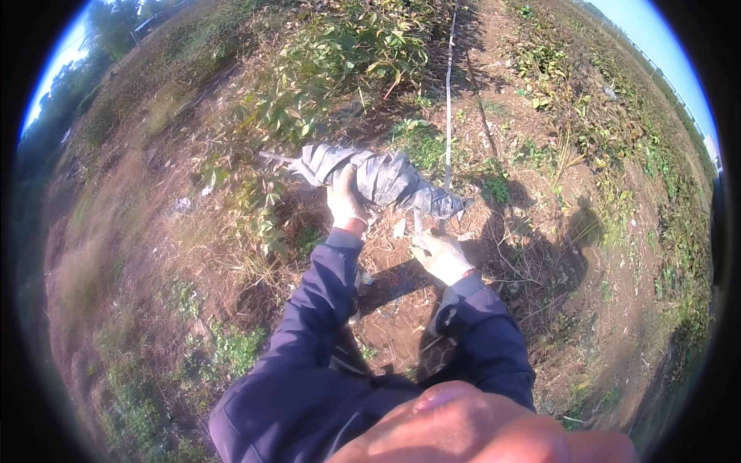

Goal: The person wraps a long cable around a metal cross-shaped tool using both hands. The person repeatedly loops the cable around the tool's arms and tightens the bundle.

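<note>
A long bundle of grey strip, perhaps flat drip tape or plastic film, is wound round a stick whose end juts out at the left. My left hand, in a pale glove, grips the bundle from below near its left part, thumb on top. Below the bundle's right end, my right hand, also gloved, is closed on a short length of the strip that hangs from the winding. A pale strip runs from behind the bundle's right end away along the ground.
Leafy crop plants stand ahead and to the left. Another row of plants lines the right side. Dry stalks and straw litter the bare soil around my feet, and shadows fall to the right.
</note>
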`<state>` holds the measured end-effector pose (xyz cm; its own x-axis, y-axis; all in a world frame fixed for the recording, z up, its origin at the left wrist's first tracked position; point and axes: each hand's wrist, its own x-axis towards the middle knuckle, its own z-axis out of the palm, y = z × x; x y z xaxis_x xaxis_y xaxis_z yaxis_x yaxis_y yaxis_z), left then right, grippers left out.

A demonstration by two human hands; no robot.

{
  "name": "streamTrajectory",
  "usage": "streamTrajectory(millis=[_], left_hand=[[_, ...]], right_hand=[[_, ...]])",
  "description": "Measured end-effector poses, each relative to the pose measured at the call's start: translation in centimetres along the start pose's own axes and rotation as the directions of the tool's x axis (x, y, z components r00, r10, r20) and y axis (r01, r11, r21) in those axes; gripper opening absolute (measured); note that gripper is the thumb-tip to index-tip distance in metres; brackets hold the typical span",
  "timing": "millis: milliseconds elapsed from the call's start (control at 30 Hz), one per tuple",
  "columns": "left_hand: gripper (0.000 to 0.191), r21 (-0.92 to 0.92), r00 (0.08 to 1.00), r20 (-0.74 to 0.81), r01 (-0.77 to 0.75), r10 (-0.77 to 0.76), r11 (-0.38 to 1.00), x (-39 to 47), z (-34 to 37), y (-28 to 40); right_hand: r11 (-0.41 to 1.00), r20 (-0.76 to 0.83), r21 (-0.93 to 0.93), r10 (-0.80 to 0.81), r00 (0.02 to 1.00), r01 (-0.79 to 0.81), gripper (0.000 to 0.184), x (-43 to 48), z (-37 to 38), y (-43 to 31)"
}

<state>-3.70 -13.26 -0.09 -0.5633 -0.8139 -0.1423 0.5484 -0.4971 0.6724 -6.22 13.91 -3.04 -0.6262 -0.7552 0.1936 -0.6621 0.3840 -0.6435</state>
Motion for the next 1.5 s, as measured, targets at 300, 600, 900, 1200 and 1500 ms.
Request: streamTrajectory(millis=[300,600,900,1200,1500], left_hand=[[0.081,0.193,0.953,0.207,-0.263,0.223,0.945,-2.4,1.2,-0.2],[0.074,0.191,0.953,0.113,-0.298,0.281,0.935,-2.7,1.9,1.5],[0.079,0.306,0.924,0.099,-0.382,0.37,0.872,-2.3,2.1,4.0],[0.078,0.163,0.958,0.047,-0.288,0.285,0.944,-2.1,1.7,3.0],[0.073,0.289,0.922,0.345,-0.282,0.175,0.915,-3.1,1.7,1.2]], right_hand=[[0.875,-0.016,-0.388,-0.32,0.947,0.289,0.035,0.2,0.4,0.5],[0.918,0.047,-0.39,0.107,0.993,-0.08,0.038,-1.5,-1.0,0.3],[0.819,0.199,-0.56,0.279,0.939,-0.125,0.036,-1.8,-2.0,0.9],[0.917,0.202,-0.372,-0.075,0.976,0.147,0.055,-2.0,-0.6,-0.3],[0.877,-0.247,-0.467,-0.253,0.935,0.114,0.026,-0.3,-0.2,0.2]])
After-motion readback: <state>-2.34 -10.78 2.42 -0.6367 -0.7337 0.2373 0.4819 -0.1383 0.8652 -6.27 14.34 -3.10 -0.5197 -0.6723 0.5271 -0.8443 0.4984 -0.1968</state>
